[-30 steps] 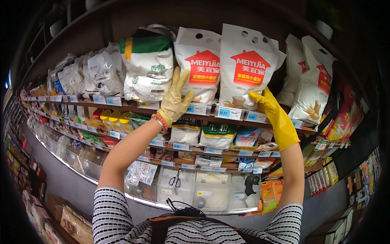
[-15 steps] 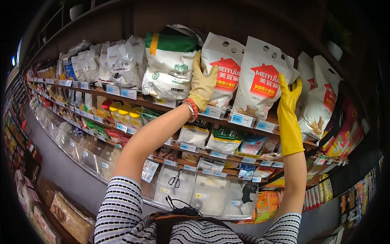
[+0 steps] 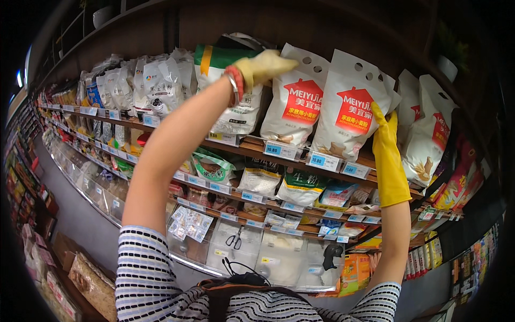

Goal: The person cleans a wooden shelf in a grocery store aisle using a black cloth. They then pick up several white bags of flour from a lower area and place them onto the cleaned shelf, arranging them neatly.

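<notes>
On the top shelf stand white flour bags with red house prints. My left hand, in a pale yellow glove, reaches across the green-topped white bag. Its fingers stretch toward the upper edge of the middle flour bag; whether they touch it I cannot tell. My right hand, in a bright yellow glove, rests with extended fingers against the right side of the larger flour bag. Both flour bags are upright, with punched holes along their tops. More flour bags lean at the right.
Price tags line the shelf edge. Silvery bags fill the shelf to the left. Lower shelves hold starch packets and clear bins. A potted plant sits on a ledge at upper right.
My left hand has moved up from between the green-topped bag and the middle flour bag to the tops of the bags. My right hand stays by the larger bag. The view has shifted slightly.
</notes>
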{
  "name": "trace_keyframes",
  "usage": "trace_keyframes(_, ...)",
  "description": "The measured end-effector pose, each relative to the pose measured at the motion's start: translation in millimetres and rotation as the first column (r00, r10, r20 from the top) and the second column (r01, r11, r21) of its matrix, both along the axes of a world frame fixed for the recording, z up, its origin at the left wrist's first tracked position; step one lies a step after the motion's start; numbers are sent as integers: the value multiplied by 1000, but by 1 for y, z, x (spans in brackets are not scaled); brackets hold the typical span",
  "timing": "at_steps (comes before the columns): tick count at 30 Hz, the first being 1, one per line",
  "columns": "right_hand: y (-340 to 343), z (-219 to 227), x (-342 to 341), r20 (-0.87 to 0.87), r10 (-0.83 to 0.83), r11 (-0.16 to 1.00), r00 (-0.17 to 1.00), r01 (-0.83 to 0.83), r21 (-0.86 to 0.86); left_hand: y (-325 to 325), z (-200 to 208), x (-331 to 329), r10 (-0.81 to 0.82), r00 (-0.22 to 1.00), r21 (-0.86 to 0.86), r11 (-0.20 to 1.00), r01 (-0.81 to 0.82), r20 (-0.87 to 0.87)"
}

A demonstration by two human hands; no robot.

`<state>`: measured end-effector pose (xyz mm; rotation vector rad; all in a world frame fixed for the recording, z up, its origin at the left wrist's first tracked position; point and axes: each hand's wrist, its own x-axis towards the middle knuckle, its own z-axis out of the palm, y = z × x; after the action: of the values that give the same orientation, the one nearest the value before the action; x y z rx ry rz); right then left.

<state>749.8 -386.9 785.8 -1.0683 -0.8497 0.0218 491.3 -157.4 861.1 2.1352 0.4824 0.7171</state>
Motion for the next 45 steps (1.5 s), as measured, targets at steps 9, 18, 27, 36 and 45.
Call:
trace_keyframes(9, 2, -8, 16, -5, -37, 998, 999, 36, -45, 19, 17, 26, -208, 978, -76, 976, 206, -12)
trace_keyframes(18, -8, -5, 11, 44, 0, 996, 999, 4, -94, 16, 49, 20, 68, 989, 239, 966, -97, 128)
trace_keyframes(27, 1, -13, 25, 1, -75, 992, 997, 75, -98, 3, 30, 1, 8, 995, -25, 1000, -6, 99)
trace_keyframes(36, -15, -37, -21, 148, -373, 916, 916, 389, -97, 13, -20, -8, -188, 949, 598, 802, 1, 251)
trace_keyframes(45, 33, 80, -102, 912, -370, 704, -176, 588, 399, 7, -31, 13, 46, 886, 419, 869, -264, 461)
